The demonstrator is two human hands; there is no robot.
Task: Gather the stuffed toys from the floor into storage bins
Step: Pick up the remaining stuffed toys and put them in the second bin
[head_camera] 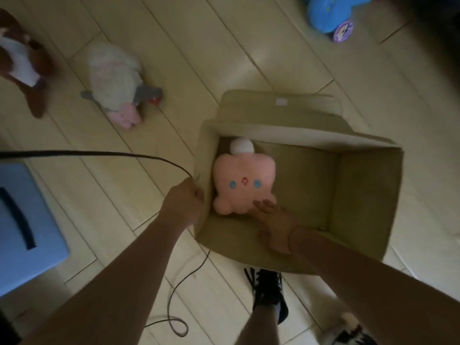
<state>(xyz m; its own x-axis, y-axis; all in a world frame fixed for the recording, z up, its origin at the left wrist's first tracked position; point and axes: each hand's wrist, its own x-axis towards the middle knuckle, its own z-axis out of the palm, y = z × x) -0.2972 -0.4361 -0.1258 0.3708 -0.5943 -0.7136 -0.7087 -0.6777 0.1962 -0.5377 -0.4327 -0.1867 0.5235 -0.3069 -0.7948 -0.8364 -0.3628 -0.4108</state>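
Already the pink plush lies inside the beige bin — right hand spread flat beside it, left hand clamped on the bin's rim; remaining white toy sits far-left on the floor, nearer the left.

The brown toy and blue toy are blurred and edge-cropped — the blue bin cropped too.
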